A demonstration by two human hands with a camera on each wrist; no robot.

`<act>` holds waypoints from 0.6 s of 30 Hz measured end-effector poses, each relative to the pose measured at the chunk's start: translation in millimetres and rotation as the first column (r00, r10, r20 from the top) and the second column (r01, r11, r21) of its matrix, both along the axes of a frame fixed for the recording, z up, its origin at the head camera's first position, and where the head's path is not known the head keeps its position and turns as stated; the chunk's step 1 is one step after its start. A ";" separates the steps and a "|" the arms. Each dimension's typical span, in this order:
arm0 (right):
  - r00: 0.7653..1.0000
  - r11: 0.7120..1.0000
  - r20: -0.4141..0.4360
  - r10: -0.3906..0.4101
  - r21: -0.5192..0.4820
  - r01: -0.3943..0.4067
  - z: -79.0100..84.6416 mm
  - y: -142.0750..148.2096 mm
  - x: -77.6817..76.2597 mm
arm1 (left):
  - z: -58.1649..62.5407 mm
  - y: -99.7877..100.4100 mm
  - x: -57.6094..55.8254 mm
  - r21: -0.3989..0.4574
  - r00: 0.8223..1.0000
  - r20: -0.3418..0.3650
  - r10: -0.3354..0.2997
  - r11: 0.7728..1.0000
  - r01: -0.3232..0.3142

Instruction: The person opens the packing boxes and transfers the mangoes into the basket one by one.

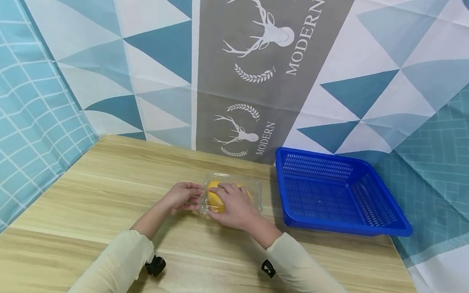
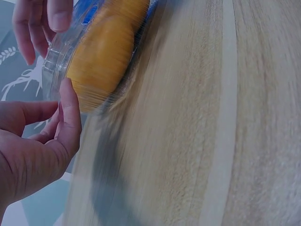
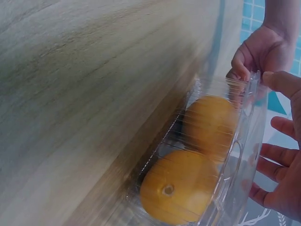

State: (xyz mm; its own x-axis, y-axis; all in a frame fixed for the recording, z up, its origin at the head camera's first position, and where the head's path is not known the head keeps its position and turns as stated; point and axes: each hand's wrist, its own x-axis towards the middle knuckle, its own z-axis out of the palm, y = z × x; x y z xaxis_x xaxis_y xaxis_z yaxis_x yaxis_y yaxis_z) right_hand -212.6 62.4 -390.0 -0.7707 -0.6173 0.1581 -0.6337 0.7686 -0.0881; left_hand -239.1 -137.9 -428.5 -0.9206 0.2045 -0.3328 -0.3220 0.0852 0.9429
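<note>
A clear plastic clamshell box (image 1: pixel 257 197) with yellow-orange fruits (image 3: pixel 181 188) inside sits on the wooden table; two fruits show through its ribbed side in the right wrist view. At the box's left side is my left hand (image 1: pixel 184 197), its thumb and fingertips pinching the rim, as the left wrist view shows (image 2: pixel 44 146). Over the top lies my right hand (image 1: pixel 236 207), fingers spread and resting on the lid. Its thumb (image 3: pixel 282 84) touches the lid's edge near the left hand. The right hand hides part of the fruit in the head view.
A blue plastic basket (image 1: pixel 344 222) with perforated walls stands right of the box at the table's back edge. The wooden table (image 1: pixel 94 200) extends to the left and front. Patterned cloth (image 1: pixel 158 70) hangs behind and at both sides.
</note>
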 end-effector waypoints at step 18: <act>0.996 0.990 -0.078 0.042 0.141 -0.031 1.4 -9.9 1.8 | -2.1 -3.0 0.5 0.022 1.000 0.005 -0.005 1.000 0.005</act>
